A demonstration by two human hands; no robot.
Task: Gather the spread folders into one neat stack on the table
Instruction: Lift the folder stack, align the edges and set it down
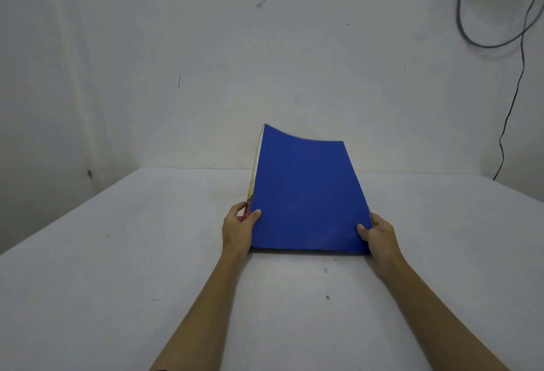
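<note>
One stack of folders (306, 197), blue cover uppermost with yellow and red edges visible beneath, is tilted up at the tabletop (117, 267) centre, its far edge raised toward 12 o'clock. It is gripped at 9 o'clock by the left hand (238, 229) and at 3 o'clock by the right hand (379, 238); the folder count cannot be told

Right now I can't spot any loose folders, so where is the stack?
In the head view the stack of folders, blue on top, is at table centre, gripped by the left hand and right hand, far edge raised.
</note>
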